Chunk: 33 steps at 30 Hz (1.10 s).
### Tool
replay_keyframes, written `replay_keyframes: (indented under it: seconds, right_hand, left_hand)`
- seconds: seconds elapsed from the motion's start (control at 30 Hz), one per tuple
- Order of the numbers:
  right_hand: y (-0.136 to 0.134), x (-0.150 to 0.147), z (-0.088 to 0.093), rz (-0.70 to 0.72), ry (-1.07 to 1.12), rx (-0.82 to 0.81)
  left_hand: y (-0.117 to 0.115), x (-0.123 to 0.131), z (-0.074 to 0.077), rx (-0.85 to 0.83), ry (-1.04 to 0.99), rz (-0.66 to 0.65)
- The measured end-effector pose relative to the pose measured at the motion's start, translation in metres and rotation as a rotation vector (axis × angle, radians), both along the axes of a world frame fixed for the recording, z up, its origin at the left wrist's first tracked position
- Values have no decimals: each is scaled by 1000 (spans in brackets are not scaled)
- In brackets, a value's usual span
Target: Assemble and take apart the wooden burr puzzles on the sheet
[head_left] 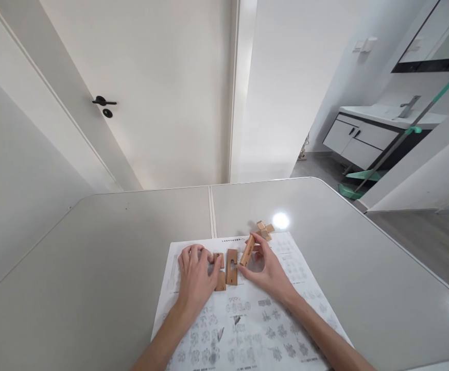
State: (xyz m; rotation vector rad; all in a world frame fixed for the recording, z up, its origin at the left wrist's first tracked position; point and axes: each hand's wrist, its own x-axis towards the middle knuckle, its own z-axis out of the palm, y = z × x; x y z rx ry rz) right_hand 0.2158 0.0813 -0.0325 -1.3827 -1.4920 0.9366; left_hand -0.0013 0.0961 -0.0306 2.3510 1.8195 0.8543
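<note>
My left hand (195, 270) rests on the printed sheet (243, 335) with its fingers bent. Its thumb lies across the middle of a notched wooden block (220, 282), with the index fingertip at the block's left edge. Just right of that block, another notched wooden block (231, 273) lies lengthwise on the paper, apart from both hands. My right hand (269, 270) pinches a wooden bar (247, 251) between thumb and fingers, tilted and seemingly raised off the paper. Beyond the right fingertips sits a small cluster of wooden pieces (264, 230), partly hidden.
The sheet lies on a light grey table (93, 278) with a seam running away from me. A closed white door (170, 93) stands beyond the far edge. At the right are a washbasin cabinet (363, 136) and a green-handled broom (410, 129).
</note>
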Motion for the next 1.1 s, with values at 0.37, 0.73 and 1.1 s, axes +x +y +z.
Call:
replay_keyframes:
  seconds: [0.37, 0.73, 1.1]
  right_hand:
    - [-4, 18, -1, 297, -248, 76]
    - [-3, 17, -2, 372, -238, 123]
    - [-5, 10, -3, 397, -82, 107]
  left_hand:
    - [-5, 3, 4, -164, -167, -344]
    - [-11, 5, 10, -318, -122, -445]
    - [-6, 5, 11, -269, -97, -485]
